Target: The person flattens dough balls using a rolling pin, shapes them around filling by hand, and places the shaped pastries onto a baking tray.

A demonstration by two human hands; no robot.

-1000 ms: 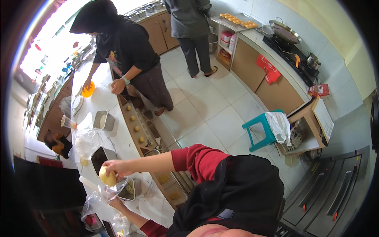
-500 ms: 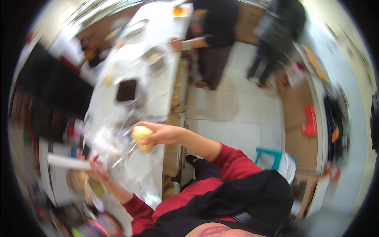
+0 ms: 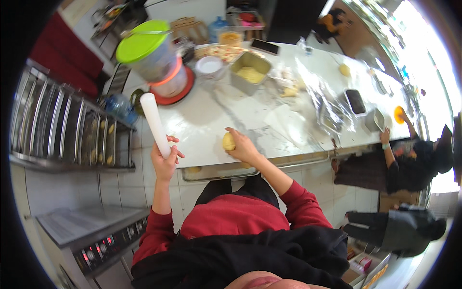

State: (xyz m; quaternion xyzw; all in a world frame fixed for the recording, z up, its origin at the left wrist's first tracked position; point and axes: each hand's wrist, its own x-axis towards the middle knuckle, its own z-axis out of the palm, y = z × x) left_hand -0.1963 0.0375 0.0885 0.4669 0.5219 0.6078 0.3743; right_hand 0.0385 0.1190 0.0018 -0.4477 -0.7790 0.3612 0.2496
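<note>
My left hand (image 3: 165,160) is closed round the lower end of a white rolling pin (image 3: 153,119), which points up and slightly left, at the table's near left edge. My right hand (image 3: 244,149) is curled over a ball of yellow dough (image 3: 228,141) at the near side of the white table (image 3: 202,130). The palm hides part of the dough, and I cannot tell whether it rests on the tabletop. Below the table's edge, a metal tray (image 3: 211,174) with pale pieces partly shows.
A metal tin (image 3: 244,85) of yellow shreds stands beyond my hands, near a white tub (image 3: 210,66). Clear tubs with a green lid (image 3: 147,41) rise at the left. Crumpled plastic wrap (image 3: 327,103) lies right. A rack (image 3: 70,123) stands left; co-workers (image 3: 409,161) are at the right.
My view has turned left, so the table now runs across it and the co-workers appear at the right. Both hands keep hold of the rolling pin and the dough; the pin now points upward.
</note>
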